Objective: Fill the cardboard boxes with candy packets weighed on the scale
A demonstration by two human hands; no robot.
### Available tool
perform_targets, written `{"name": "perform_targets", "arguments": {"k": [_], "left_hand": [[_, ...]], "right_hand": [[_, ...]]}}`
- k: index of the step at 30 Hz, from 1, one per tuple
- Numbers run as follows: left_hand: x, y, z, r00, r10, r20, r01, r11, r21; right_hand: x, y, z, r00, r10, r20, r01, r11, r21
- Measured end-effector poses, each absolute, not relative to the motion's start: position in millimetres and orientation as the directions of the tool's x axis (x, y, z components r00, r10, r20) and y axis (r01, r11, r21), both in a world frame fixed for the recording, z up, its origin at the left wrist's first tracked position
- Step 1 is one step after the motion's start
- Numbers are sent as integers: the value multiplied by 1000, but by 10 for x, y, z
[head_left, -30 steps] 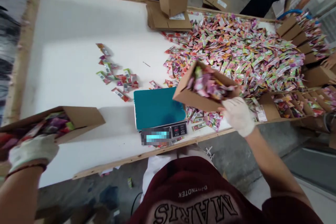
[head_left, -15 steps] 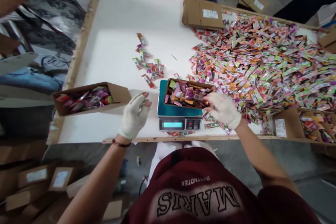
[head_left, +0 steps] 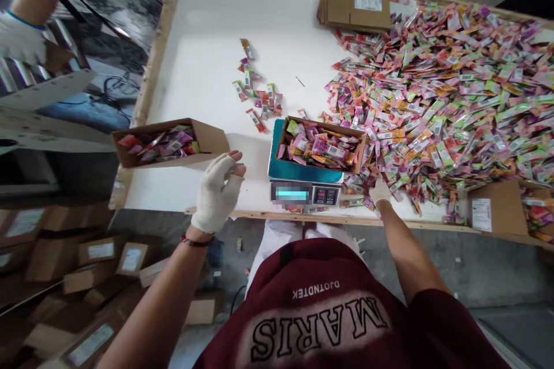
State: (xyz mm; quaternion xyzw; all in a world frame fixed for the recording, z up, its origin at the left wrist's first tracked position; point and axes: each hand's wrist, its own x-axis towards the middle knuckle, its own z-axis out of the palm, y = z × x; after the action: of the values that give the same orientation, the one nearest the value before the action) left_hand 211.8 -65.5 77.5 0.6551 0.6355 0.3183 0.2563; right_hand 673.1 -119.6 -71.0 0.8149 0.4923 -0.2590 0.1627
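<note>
My left hand [head_left: 219,191], in a white glove with bare fingertips, hovers over the white table between two boxes. Its fingers bend loosely, thumb apart, with nothing in them. At the near edge of the pile of small colourful sachets [head_left: 433,121], my gloved right hand [head_left: 380,192] reaches down; its fingers are hidden. Left of that hand, an open cardboard box [head_left: 361,153] filled with sachets rests on the teal platform of a digital scale [head_left: 274,164]. The scale's display is blurred out. Another open box [head_left: 212,141], with sachets inside, lies to the left.
Several loose sachets [head_left: 255,118] lie behind the scale. Flattened cartons [head_left: 337,6] sit at the table's far edge. At the right front stands a labelled box [head_left: 497,204]. Another person's gloved hand [head_left: 19,40] shows at upper left. Cartons [head_left: 101,251] crowd the floor.
My right hand has left the box on the scale and moved right and down into the sachet pile. My left hand stays nearly in place. The whole view has shifted slightly.
</note>
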Motion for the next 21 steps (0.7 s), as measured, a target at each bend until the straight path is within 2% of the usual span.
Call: {"name": "perform_targets", "arguments": {"k": [5,11,14,17,19,20,21], "left_hand": [[2233,-581,838,24,993,119,649,-106,754],[2427,-490,969,101,977,187,619,-209,757],[2490,-431,1057,134,966,223,614,-257,746],[2585,-370,1145,154,955,254,603,-294,741],[2658,-347,1189,166,950,263,597,-309,740],[2687,-345,1202,177,948,263,598,-316,737],[2704,-349,1206,188,947,262,602,-322,731]], "right_hand": [[7037,-909,-504,352,718,-601,907,-419,31],[7362,-695,309,305,824,-477,943,-330,32],[7244,-568,889,158,954,-254,978,-186,-90],[6746,-334,1392,-155,988,-29,941,138,-309],[6251,-143,1572,-324,945,-49,864,275,-421],[6001,-53,1609,-374,922,-98,844,294,-449],[5780,23,1618,-386,908,-164,858,287,-427]]}}
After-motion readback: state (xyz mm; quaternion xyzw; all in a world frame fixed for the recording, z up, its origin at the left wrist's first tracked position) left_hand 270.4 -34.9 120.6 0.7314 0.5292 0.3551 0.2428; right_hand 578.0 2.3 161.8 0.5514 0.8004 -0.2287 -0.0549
